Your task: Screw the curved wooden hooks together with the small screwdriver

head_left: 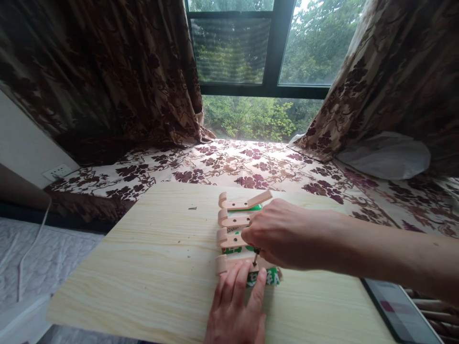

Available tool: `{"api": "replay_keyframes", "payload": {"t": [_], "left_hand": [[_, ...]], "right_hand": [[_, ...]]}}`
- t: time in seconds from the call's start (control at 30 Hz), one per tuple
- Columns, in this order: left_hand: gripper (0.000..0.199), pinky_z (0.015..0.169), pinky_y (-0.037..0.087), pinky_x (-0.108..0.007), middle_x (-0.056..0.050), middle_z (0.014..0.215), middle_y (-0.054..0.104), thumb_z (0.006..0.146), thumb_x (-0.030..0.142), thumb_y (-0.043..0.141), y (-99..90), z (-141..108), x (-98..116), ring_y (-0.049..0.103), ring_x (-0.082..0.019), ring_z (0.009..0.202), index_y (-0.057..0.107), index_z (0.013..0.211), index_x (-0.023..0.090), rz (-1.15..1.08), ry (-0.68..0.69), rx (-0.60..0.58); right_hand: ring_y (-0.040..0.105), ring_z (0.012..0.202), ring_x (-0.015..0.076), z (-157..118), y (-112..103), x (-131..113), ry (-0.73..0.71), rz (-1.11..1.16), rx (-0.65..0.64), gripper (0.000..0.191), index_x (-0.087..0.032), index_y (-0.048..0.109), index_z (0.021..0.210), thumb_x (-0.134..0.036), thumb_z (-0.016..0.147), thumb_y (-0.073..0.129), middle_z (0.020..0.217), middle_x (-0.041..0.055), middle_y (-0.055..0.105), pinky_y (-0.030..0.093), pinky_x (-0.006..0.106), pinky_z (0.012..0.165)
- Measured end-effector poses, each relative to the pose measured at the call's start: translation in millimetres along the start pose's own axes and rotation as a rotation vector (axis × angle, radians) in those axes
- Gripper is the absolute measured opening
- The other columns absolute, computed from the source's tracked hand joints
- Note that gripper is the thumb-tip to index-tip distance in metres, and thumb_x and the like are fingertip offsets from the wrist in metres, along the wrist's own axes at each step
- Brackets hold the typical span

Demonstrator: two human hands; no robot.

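Observation:
Several pale wooden hooks [234, 220] lie side by side across a green-and-white printed packet [263, 277] on the board. My right hand [281, 231] is closed around a screwdriver [256, 258], whose handle is mostly hidden in the fist. The metal shaft points down at a screw hole in the hook nearest me. Close below it, my left hand [236, 303] rests with fingers stretched out and spread, its fingertips touching that nearest hook and the packet's edge. Dark holes or screws show in the other hooks. The right forearm crosses the board from the right.
A light wood-grain board [143, 267] carries the work. A small dark screw-like piece [192, 208] and some crumbs lie on its left. A tablet-like device [398, 306] sits at the right edge. Behind are a floral-covered ledge [247, 165], patterned curtains [161, 71] and a window.

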State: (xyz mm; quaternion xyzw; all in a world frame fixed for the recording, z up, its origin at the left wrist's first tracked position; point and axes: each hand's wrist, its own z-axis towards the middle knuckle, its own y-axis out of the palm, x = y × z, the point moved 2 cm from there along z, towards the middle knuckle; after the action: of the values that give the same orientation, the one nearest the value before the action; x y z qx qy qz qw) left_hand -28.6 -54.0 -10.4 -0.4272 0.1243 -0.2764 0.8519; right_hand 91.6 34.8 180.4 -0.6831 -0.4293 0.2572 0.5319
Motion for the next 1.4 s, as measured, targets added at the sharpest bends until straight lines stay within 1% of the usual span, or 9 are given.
{"api": "replay_keyframes", "payload": {"t": [0.13, 0.33, 0.5, 0.6, 0.67, 0.83, 0.93, 1.13, 1.4], "left_hand": [[0.053, 0.101, 0.036, -0.038, -0.01, 0.134, 0.053, 0.087, 0.044, 0.053, -1.7, 0, 0, 0.047, -0.026, 0.125, 0.047, 0.137, 0.027, -0.002, 0.001, -0.014], [0.052, 0.102, 0.036, -0.038, -0.01, 0.134, 0.052, 0.088, 0.042, 0.052, -1.1, 0, 0, 0.046, -0.025, 0.126, 0.046, 0.138, 0.027, -0.006, 0.005, -0.009], [0.05, 0.102, 0.035, -0.038, -0.011, 0.135, 0.05, 0.091, 0.041, 0.047, -0.9, 0, 0, 0.044, -0.026, 0.127, 0.045, 0.139, 0.027, 0.003, 0.016, -0.027], [0.048, 0.104, 0.034, -0.039, -0.011, 0.136, 0.048, 0.092, 0.038, 0.045, -0.4, -1, 1, 0.042, -0.026, 0.129, 0.044, 0.139, 0.027, -0.021, -0.015, -0.038], [0.047, 0.104, 0.033, -0.039, -0.01, 0.136, 0.048, 0.092, 0.038, 0.045, -0.2, -1, 2, 0.042, -0.026, 0.129, 0.046, 0.138, 0.028, -0.043, -0.047, -0.014], [0.043, 0.104, 0.033, -0.037, -0.01, 0.135, 0.049, 0.088, 0.042, 0.051, -0.2, -1, 0, 0.044, -0.026, 0.127, 0.054, 0.129, 0.03, -0.046, -0.003, 0.014], [0.04, 0.105, 0.033, -0.036, -0.009, 0.135, 0.05, 0.087, 0.032, 0.053, 0.1, 0, -1, 0.044, -0.025, 0.127, 0.057, 0.126, 0.031, -0.057, -0.016, 0.035], [0.045, 0.103, 0.036, -0.039, -0.01, 0.132, 0.052, 0.085, 0.011, 0.05, 5.4, 1, 0, 0.046, -0.026, 0.126, 0.059, 0.125, 0.028, -0.12, -0.052, 0.105], [0.036, 0.098, 0.038, -0.04, -0.011, 0.125, 0.056, 0.087, 0.009, 0.051, 9.4, 6, -2, 0.05, -0.026, 0.118, 0.065, 0.116, 0.025, -0.199, -0.049, 0.206]], "right_hand": [[0.051, 0.054, 0.0132, 0, -1, 0, -0.043, 0.002, 0.014, 0.015, -0.014, 0.064, 0.074, -0.005, 0.078, 0.053, 0.07, 0.0053, 0.064, 0.022, 0.028, 0.047], [0.052, 0.054, 0.0142, 2, 1, -1, 0.025, 0.031, -0.056, 0.012, -0.013, 0.066, 0.071, -0.01, 0.077, 0.056, 0.066, 0.0069, 0.064, 0.022, 0.028, 0.047], [0.051, 0.053, 0.0139, 2, 3, -2, 0.043, 0.035, -0.039, 0.011, -0.014, 0.067, 0.073, -0.011, 0.077, 0.057, 0.066, 0.0067, 0.064, 0.022, 0.028, 0.047], [0.049, 0.052, 0.0136, 3, 4, -1, 0.052, 0.021, -0.031, 0.01, -0.014, 0.066, 0.072, -0.011, 0.076, 0.057, 0.065, 0.0059, 0.064, 0.021, 0.029, 0.047], [0.049, 0.051, 0.0138, 3, 4, -2, 0.042, 0.018, -0.029, 0.011, -0.014, 0.066, 0.073, -0.011, 0.076, 0.056, 0.064, 0.0055, 0.063, 0.021, 0.03, 0.046], [0.05, 0.053, 0.0145, 2, 4, -2, 0.022, 0.021, -0.028, 0.012, -0.013, 0.066, 0.073, -0.01, 0.077, 0.055, 0.065, 0.0062, 0.063, 0.021, 0.029, 0.047], [0.05, 0.053, 0.014, 2, 5, -2, 0.029, 0.028, -0.027, 0.012, -0.013, 0.065, 0.072, -0.01, 0.077, 0.055, 0.066, 0.0068, 0.064, 0.02, 0.029, 0.048], [0.048, 0.053, 0.0128, 3, 6, 0, 0.053, 0.029, -0.042, 0.009, -0.014, 0.066, 0.073, -0.012, 0.077, 0.058, 0.066, 0.0048, 0.064, 0.02, 0.029, 0.048], [0.048, 0.054, 0.0122, 3, 4, 3, 0.068, 0.048, -0.052, 0.008, -0.015, 0.066, 0.073, -0.015, 0.078, 0.06, 0.07, 0.0051, 0.065, 0.019, 0.029, 0.048]]}}
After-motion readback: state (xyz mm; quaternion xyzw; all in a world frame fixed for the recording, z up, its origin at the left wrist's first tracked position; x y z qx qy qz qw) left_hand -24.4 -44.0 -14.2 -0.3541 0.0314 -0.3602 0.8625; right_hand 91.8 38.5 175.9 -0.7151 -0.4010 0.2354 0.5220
